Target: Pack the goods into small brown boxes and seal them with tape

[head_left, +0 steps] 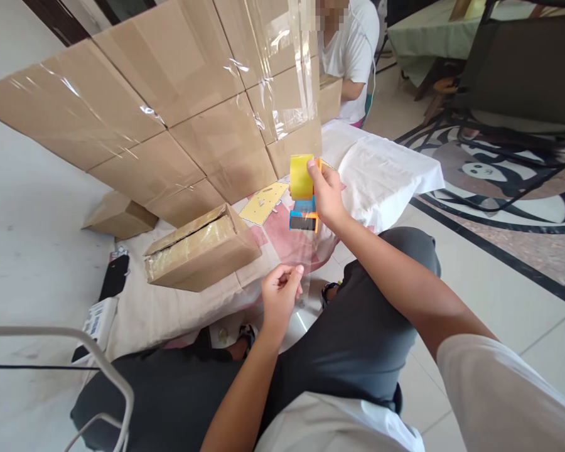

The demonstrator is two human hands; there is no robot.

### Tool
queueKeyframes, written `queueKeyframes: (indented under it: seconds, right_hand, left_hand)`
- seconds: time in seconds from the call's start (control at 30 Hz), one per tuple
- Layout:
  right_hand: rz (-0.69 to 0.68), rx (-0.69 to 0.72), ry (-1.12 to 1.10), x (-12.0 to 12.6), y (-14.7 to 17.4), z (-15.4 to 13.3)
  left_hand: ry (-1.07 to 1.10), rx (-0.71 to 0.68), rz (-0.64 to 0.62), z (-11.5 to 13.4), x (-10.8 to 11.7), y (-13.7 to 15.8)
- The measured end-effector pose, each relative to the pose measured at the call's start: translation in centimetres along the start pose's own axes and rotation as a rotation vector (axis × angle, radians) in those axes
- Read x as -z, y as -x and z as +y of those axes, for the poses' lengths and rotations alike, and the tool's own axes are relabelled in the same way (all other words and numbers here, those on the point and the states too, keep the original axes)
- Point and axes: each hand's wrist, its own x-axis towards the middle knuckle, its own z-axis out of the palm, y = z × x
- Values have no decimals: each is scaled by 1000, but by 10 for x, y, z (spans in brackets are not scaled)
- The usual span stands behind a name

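My right hand (328,193) is closed around a tape dispenser (304,204) with a yellow roll and blue and orange parts, raised in front of the stacked cartons. A strip of clear tape (304,251) hangs down from it toward my left hand (282,290). Thumb and fingers of that hand are pinched together on the strip's lower end. Left of my hands, a taped cardboard box (202,251) lies on the cloth-covered table, its top seam showing a dark gap.
Stacked cartons (207,135) under clear tape form a wall behind. A cloth (367,163) covers the table. Beyond the stack, a person in a white shirt (355,59) sits holding a box (329,97). A grey metal tube (108,367) curves at lower left.
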Motion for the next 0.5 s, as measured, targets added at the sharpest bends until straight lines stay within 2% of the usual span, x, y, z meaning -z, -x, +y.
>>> queueKeyframes:
  seconds: [0.23, 0.5]
  right_hand:
    - [171, 85, -7, 0, 9, -14]
    - [79, 170, -11, -1, 13, -18]
  left_hand:
    - [-24, -8, 52, 15, 4, 17]
    - [-65, -28, 83, 26, -3, 23]
